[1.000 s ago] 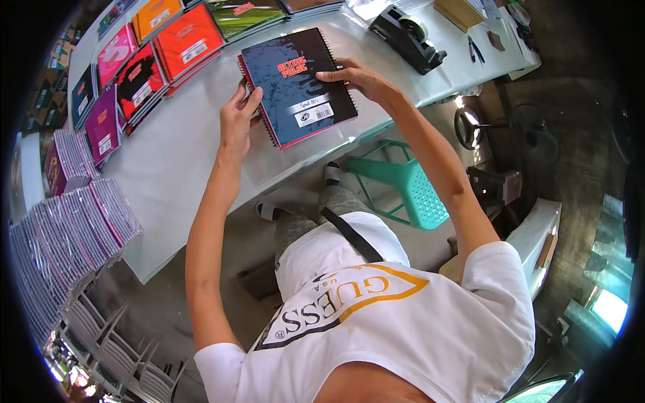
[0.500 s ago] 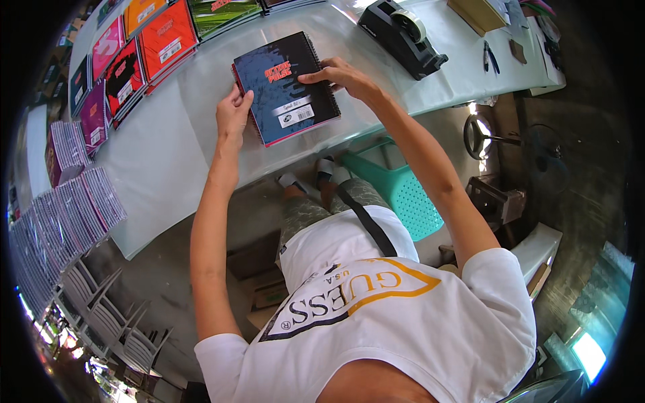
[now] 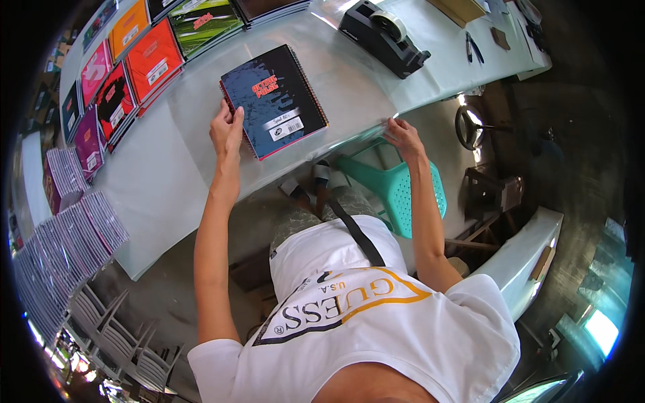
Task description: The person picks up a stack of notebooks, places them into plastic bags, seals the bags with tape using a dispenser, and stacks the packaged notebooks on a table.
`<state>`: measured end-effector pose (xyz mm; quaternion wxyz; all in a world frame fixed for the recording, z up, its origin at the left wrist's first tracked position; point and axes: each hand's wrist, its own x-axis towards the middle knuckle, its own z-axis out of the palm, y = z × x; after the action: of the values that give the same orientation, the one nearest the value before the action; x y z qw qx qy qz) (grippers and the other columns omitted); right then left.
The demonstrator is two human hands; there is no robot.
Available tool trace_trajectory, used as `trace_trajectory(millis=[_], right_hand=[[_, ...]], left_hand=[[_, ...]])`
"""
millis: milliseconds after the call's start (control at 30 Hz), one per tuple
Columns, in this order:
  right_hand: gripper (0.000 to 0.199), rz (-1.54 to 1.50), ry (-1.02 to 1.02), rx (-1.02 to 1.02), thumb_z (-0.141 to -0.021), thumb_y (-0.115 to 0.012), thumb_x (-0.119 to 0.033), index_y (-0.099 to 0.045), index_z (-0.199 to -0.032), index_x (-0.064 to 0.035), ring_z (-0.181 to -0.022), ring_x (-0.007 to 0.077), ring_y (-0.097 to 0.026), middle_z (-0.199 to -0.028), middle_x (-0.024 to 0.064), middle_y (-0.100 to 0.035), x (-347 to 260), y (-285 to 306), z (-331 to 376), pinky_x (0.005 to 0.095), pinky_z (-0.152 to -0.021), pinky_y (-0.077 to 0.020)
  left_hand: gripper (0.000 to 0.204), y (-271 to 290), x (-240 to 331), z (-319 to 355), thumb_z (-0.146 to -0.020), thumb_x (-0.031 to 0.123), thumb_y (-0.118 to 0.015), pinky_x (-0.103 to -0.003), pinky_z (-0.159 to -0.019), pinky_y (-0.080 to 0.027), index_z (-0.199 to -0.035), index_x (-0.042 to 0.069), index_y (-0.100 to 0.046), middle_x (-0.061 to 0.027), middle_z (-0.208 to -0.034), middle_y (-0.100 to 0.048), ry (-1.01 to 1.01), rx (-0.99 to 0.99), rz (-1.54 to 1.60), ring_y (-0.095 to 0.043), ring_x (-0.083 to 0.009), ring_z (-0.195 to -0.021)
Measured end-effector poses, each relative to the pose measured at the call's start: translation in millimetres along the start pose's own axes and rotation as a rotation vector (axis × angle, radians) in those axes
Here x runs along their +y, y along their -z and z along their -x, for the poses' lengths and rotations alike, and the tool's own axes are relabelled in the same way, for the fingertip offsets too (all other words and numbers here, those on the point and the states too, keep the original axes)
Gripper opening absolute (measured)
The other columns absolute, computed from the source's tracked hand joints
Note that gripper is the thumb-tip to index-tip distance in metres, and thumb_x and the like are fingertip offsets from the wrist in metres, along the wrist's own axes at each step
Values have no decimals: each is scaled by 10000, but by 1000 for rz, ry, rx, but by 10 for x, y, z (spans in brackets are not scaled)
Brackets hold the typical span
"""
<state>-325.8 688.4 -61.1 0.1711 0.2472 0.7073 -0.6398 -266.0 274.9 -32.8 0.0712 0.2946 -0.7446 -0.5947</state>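
One long white surface (image 3: pixel 168 195) fills the upper left of the view, covered w/ a clear plastic sheet (image 3: pixel 349 101) that hangs over the near edge. Room: bare concrete floor, teal stool (image 3: pixel 396 191) under the surface just below the right hand, white bench (image 3: pixel 531 248) further right, stacked chairs at lower left. Row of bright notebooks (image 3: pixel 134 74) (orange, pink, red, green) lies along the far left of the surface, well apart from both hands; piles of purple-toned books (image 3: pixel 74 228) sit lower left. Black tape dispenser (image 3: pixel 383 33) stands up and right of the dark notebook, pens beyond it near the far right end.

Dark spiral notebook (image 3: pixel 274 101) lies flat on the sheet, tilted, cover up, w/ a white label at its lower right. Left hand (image 3: pixel 227 131) rests at its lower-left edge: fingers (image 3: pixel 232 114) straight, held close together, tips touching the spiral side of the cover, not gripping it. Notebook lies up and right of those fingers.

Right hand (image 3: pixel 405 134) is at the near edge of the surface, right of and below the notebook, apart from it. Its fingers (image 3: pixel 396 124) are bent and nip the hanging edge of the sheet; how tight, can't tell.
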Motion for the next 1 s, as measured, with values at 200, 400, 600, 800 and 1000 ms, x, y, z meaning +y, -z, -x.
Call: trace_trajectory(millis=[200, 400, 600, 800, 1000], right_hand=[[199, 36, 116, -80, -797, -767, -141, -637, -902, -32, -701, 73, -561, -765, -21, -615, -64, 150, 151, 222, -675, -441], [183, 148, 353, 55, -754, -770, -84, -614, -808, -4, -660, 93, -609, -693, 35, -641, -162, 29, 276, 232, -609, -463], [117, 615, 498, 296, -835, -645, -52, -567, -889, 16, -706, 255, -674, -780, 158, -693, -257, -239, 478, 334, -663, -511], [110, 1119, 1129, 537, -800, -665, -12, -580, -863, -42, -983, 328, -619, -1200, 153, -631, -482, -494, 848, 392, -848, -482], [136, 525, 913, -104, -762, -652, -17, -556, -856, -34, -1215, 350, -508, -1314, 191, -549, -620, -1158, 1531, 514, -1032, -342]], left_hand=[[453, 43, 20, 15, -895, 117, -635, -235, -790, -449, -1314, -11, -518, -55, -1007, -676, 19, -4, 76, -579, -81, -866], [457, 53, -91, -67, -897, 136, -632, -240, -793, -449, -1323, 17, -518, -59, -1004, -682, -59, -37, 13, -582, -84, -861], [513, 40, -101, -56, -893, 130, -629, -253, -812, -456, -1361, -5, -469, -74, -1032, -689, -59, -11, -15, -604, -99, -869], [584, 23, -67, -37, -899, 96, -606, -254, -850, -450, -1416, -36, -368, -100, -1112, -672, -44, 6, -70, -611, -113, -935], [619, -30, 112, 58, -912, -7, -542, -230, -921, -407, -1476, 26, -289, -92, -1276, -577, -20, -3, -6, -558, -112, -1071]])
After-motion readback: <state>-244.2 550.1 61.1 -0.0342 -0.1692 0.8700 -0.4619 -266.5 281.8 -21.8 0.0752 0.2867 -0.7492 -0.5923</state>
